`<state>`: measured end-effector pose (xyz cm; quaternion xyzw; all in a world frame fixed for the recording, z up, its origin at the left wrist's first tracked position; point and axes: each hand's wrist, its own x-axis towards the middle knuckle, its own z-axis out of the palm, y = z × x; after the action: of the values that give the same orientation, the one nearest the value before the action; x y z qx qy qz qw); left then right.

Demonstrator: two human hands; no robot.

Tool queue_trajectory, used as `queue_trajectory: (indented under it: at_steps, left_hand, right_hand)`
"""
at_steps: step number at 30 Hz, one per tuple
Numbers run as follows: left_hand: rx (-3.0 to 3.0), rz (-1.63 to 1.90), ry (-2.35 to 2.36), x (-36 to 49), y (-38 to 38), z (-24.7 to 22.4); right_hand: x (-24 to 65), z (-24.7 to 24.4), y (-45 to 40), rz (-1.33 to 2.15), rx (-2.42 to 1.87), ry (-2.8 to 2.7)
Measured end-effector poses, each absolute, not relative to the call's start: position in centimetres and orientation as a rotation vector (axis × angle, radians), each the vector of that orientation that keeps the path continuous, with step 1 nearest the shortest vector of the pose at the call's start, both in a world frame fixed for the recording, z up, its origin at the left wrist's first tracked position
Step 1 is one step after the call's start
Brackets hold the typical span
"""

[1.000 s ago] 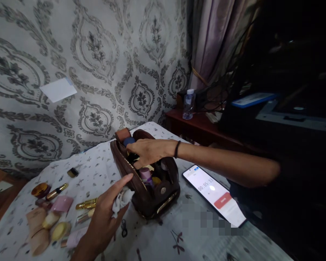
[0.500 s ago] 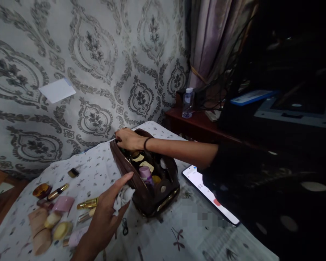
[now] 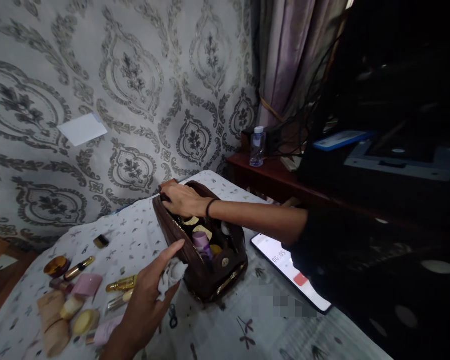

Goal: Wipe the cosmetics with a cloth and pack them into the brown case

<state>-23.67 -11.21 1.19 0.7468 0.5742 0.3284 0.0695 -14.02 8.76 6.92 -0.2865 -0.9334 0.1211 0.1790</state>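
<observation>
In my left hand (image 3: 150, 292) is a crumpled white tissue (image 3: 171, 276), pinched under the thumb while the index finger points out along the near side of a brown toiletry bag (image 3: 174, 235). The bag lies unzipped on the bed. My right hand (image 3: 185, 199), a dark band on its wrist, reaches over to the bag's far end; its fingers curl down there, and what they grip is hidden. A small orange-brown piece (image 3: 168, 184) shows just beyond them. Inside the bag are a purple-capped container (image 3: 200, 240), pale labelled items (image 3: 202, 231) and a yellow lid (image 3: 215, 249).
Cosmetics lie on the bed at left: a beige tube (image 3: 51, 307), pink jar (image 3: 87, 285), gold tube (image 3: 121, 284), amber jar (image 3: 57, 266) and black cap (image 3: 101, 241). A phone (image 3: 292, 272) lies to the right. A bottle (image 3: 257, 147) stands on the red-brown table (image 3: 243, 167).
My right hand has shifted slightly at the bag's far end, and an orange-brown piece now shows beyond its fingers. My left hand still holds the tissue. The view has moved slightly.
</observation>
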Motion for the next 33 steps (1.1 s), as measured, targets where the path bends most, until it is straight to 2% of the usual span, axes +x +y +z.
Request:
queue_trajectory:
  at_steps: [15,21,28,33]
  left_hand:
    - [2.235,0.954,1.733,-24.0,-10.9,1.0]
    - [2.199,0.979,1.719,-23.7,-10.8,1.1]
    - [2.162,0.96,1.743,-23.5,-11.0,1.2]
    - [2.164,0.968,1.752,-23.5,-11.0,1.0]
  right_hand:
    - [-16.1,5.8,9.4,0.813,-0.968,-2.396]
    - [-15.9,5.9,8.9,0.725,-0.891,-2.495]
    - [-15.9,5.7,8.2,0.702,-1.085,-2.284]
    - [-16.0,5.6,8.2,0.724,-1.016,-2.28]
